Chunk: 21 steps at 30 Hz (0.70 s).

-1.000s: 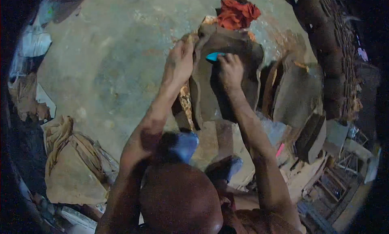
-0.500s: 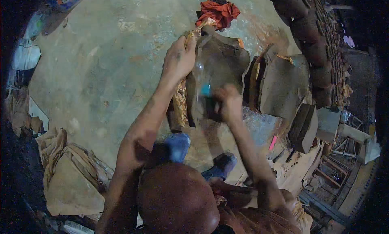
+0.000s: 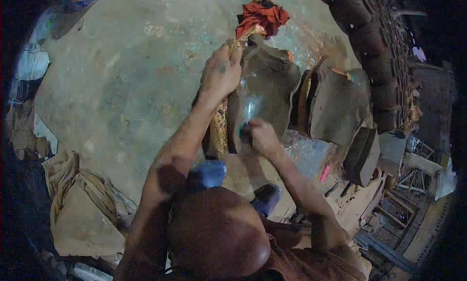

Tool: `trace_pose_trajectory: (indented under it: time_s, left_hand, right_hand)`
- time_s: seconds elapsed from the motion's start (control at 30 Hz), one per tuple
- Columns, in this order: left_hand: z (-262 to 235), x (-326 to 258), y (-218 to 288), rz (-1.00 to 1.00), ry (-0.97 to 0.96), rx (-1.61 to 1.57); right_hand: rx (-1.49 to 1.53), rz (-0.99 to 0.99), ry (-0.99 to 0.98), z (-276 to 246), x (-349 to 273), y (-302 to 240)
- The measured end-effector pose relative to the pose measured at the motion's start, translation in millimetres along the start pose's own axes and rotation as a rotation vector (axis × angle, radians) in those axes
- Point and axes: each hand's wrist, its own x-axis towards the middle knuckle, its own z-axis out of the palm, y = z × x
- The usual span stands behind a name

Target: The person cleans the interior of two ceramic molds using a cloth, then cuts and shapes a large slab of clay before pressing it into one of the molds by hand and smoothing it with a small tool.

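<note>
A dark, wet-looking clay slab (image 3: pixel 272 81) with a curved, uneven outline lies in front of me. My left hand (image 3: pixel 221 74) is closed at its far left edge, around the upper part of a rough, clay-smeared wooden strip (image 3: pixel 220 132) that runs along that side. Over the near left part of the slab, my right hand (image 3: pixel 265 137) is closed on a small dark tool with a teal patch (image 3: pixel 244 130). Fingers and blur hide the tool's full shape. A wet shine shows on the clay just beyond it.
A crumpled red cloth (image 3: pixel 262 18) lies past the slab's far end. To the right stand more clay slabs (image 3: pixel 340 106) and a thick clay block (image 3: pixel 362 157). Stacked curved pieces (image 3: pixel 379 52) line the far right. Tan cloth (image 3: pixel 68 184) sits at left, near a board.
My right hand has moved left and toward me over the slab, bringing the small tool nearer its close end. My left hand stays at the far left edge.
</note>
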Motion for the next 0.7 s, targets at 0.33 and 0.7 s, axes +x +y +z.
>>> trace_pose_trajectory:
  time_s: [0.33,0.7]
  left_hand:
    - [11.7,-8.8,15.9,0.094,0.105,-0.011]
    - [3.2,-4.3,13.8,-0.004,-0.014,-0.037]
  right_hand:
    - [-0.647,-0.056,0.462,-94.9,83.7,74.3]
    - [-0.343,0.051,-0.081,-11.5,-6.2,49.6]
